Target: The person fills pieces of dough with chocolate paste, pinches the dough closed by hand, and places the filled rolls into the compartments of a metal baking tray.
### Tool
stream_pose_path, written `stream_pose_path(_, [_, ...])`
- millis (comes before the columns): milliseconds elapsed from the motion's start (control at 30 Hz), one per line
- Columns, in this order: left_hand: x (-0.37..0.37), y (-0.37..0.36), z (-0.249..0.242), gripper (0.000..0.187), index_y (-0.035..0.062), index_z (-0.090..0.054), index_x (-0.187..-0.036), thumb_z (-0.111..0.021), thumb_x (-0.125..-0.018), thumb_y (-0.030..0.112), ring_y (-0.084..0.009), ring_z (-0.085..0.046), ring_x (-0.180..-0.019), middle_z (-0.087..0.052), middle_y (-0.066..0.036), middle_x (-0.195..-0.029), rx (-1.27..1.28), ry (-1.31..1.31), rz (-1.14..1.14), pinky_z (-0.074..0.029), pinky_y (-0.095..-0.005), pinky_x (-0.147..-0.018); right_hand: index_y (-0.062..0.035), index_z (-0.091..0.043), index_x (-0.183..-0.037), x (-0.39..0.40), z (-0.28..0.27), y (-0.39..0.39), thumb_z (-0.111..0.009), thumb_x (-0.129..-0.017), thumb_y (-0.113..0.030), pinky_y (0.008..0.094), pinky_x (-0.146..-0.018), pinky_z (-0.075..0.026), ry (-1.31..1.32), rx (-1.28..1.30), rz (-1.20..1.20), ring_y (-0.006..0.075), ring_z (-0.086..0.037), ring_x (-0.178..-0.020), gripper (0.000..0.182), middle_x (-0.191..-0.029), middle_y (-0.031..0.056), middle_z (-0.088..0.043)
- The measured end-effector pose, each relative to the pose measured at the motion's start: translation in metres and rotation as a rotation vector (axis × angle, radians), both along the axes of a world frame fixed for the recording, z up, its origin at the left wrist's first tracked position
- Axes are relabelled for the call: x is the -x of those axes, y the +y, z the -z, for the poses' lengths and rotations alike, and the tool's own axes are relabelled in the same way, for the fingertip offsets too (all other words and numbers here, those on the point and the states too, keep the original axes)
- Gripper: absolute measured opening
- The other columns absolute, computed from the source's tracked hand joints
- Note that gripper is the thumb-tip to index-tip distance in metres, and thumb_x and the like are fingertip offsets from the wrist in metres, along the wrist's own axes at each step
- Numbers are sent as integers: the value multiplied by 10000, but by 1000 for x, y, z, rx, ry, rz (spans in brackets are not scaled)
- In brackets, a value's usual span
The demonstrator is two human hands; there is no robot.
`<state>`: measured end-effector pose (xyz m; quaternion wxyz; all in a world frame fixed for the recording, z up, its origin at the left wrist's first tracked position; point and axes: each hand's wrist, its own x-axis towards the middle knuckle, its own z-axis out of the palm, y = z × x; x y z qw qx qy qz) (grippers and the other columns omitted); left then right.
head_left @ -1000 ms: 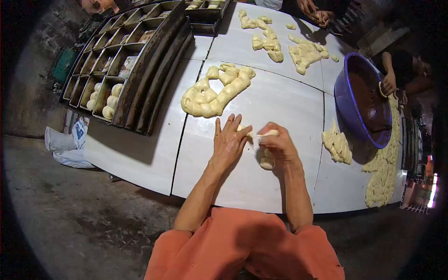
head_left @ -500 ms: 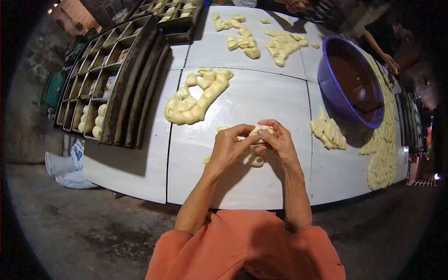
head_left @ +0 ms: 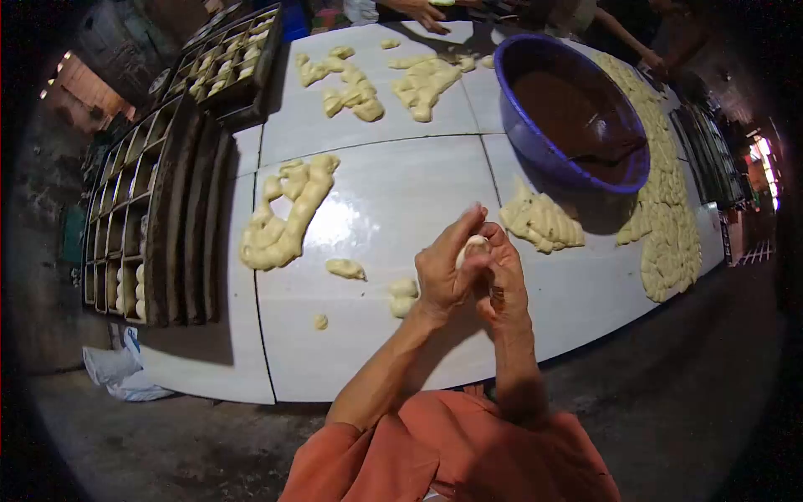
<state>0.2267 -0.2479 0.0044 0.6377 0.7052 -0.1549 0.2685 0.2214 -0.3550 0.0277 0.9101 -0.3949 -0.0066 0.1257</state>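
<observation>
A small piece of pale dough [head_left: 473,246] is pressed between my two hands above the white table. My left hand [head_left: 446,269] curves around its left side, fingers pointing up and away. My right hand [head_left: 507,283] closes on it from the right, with the thumb across the front. Fingers hide much of the dough. Close by on the left lie a two-lobed dough lump [head_left: 403,297], a longer dough piece [head_left: 345,268] and a tiny dough bit [head_left: 321,321]. A ring-like dough mass [head_left: 288,213] rests farther left.
A purple basin [head_left: 510,109] of brown filling stands at right, beside a heap of dough pieces [head_left: 542,222] and a long spread of dough [head_left: 669,217]. Divided trays [head_left: 125,217] stand at left. More dough [head_left: 425,84] lies at the back, where other people's hands [head_left: 422,12] show.
My view has turned to the right. My hands have shifted rightward with the dough, away from the pieces beneath them, and now press it between them instead of pinching it with the fingertips.
</observation>
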Motion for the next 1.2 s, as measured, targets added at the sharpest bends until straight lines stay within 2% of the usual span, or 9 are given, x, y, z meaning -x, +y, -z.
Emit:
stream_pose_path(200, [-9,-55,9,825,3,-246,-1518,-741,-889,202,-242,-661,-1056,-568,-253,-1308,628,390,302,-520,-303,-914,-72,-581,-1068,-29,-22,-37,-637,-945,-233,260,-825,-476,102,-3,1,129,-604,-902,211,-947,6,-605])
stream_pose_path(300, [-12,-52,0,871,31,-157,-1545,-723,-884,77,-211,-653,-1046,-489,-274,-1375,512,564,358,-518,-295,-915,-67,-585,-1066,-64,-36,-67,-651,-925,-227,256,-848,-476,-46,-26,120,128,-604,-915,223,-945,12,-613])
stream_pose_path(400, [-12,-23,2,646,22,-359,-1467,-682,-909,52,-196,-656,-1009,-567,-228,-1288,371,729,380,-536,-305,-893,-42,-577,-1074,-130,-54,-125,-648,-905,-140,256,-699,-545,-218,459,356,120,-642,-757,208,-945,61,-652])
stream_pose_path(467, [-14,-6,1,492,4,-488,-1377,-671,-932,108,-191,-665,-977,-631,-187,-1205,328,788,306,-538,-299,-874,-26,-589,-1042,-181,-50,-171,-617,-936,-187,248,-738,-491,-274,859,279,100,-610,-840,195,-967,53,-642])
stream_pose_path(667, [-14,12,-4,431,-10,-562,-1305,-649,-963,237,-202,-670,-981,-667,-161,-1155,226,856,201,-527,-331,-868,-29,-626,-1052,-268,13,-219,-585,-945,-287,369,-816,-466,-329,1816,-506,183,-574,-863,283,-944,83,-654])
stream_pose_path(800, [-9,13,0,439,-28,-556,-1306,-648,-961,226,-219,-644,-1058,-668,-175,-1154,177,897,316,-508,-337,-931,-22,-633,-993,-241,-19,-199,-589,-945,-295,342,-790,-451,-283,1581,-341,153,-545,-843,281,-876,45,-624])
stream_pose_path(900, [-12,10,-9,430,-33,-556,-1306,-633,-968,221,-216,-639,-1062,-663,-179,-1165,159,931,343,-505,-343,-941,-93,-619,-925,-219,-47,-191,-609,-964,-236,200,-574,-374,-219,1269,-175,19,-469,-656,148,-829,-38,-608])
stream_pose_path(1100, [-28,-20,-6,421,13,-560,-1313,-596,-991,281,-178,-644,-1034,-659,-130,-1187,301,843,489,-523,-276,-854,-92,-598,-968,-154,-75,-139,-655,-940,-175,210,-648,-494,-51,524,95,65,-604,-731,105,-829,-21,-606])
stream_pose_path(1200, [-32,-29,-12,463,38,-529,-1355,-537,-1013,350,-182,-599,-1131,-627,-99,-1256,549,867,565,-508,-323,-907,-103,-566,-981,-126,-44,-106,-595,-983,-192,194,-555,-487,-3,361,79,63,-605,-681,93,-832,-3,-609])
